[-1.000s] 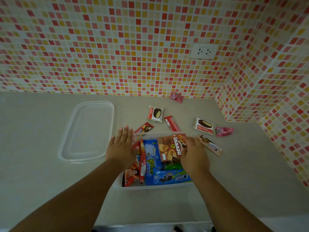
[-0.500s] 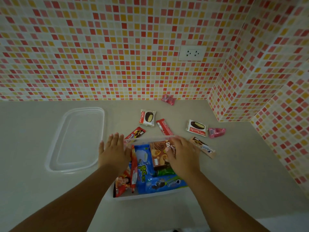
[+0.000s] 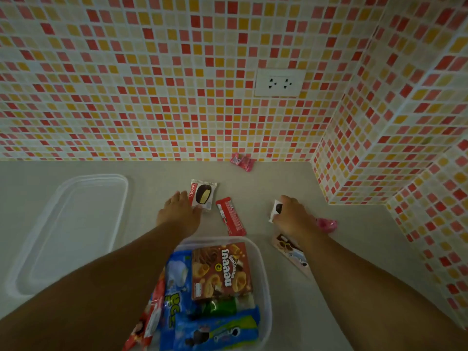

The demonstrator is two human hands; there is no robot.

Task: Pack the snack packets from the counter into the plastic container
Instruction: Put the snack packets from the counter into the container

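Observation:
The clear plastic container (image 3: 264, 274) sits near me and holds a brown snack box (image 3: 220, 269), blue packets (image 3: 215, 330), a green one and a red one. My left hand (image 3: 178, 214) lies palm down beyond the container's far left corner, with its fingertips at the left edge of a white choco pie packet (image 3: 203, 195). My right hand (image 3: 291, 216) curls over a second white choco pie packet (image 3: 277, 208). A red bar packet (image 3: 230, 216) lies between the hands. A long beige packet (image 3: 291, 252) lies partly under my right wrist.
The container's clear lid (image 3: 73, 231) lies flat on the left of the counter. One pink sweet (image 3: 241, 162) rests against the tiled back wall, another (image 3: 328, 224) just right of my right hand. A tiled pillar (image 3: 354, 160) juts out at the right. A wall socket (image 3: 279, 82) is above.
Both hands left the container and reached forward onto the counter: the left to the near choco pie packet, the right onto the other. The brown box now lies in the container.

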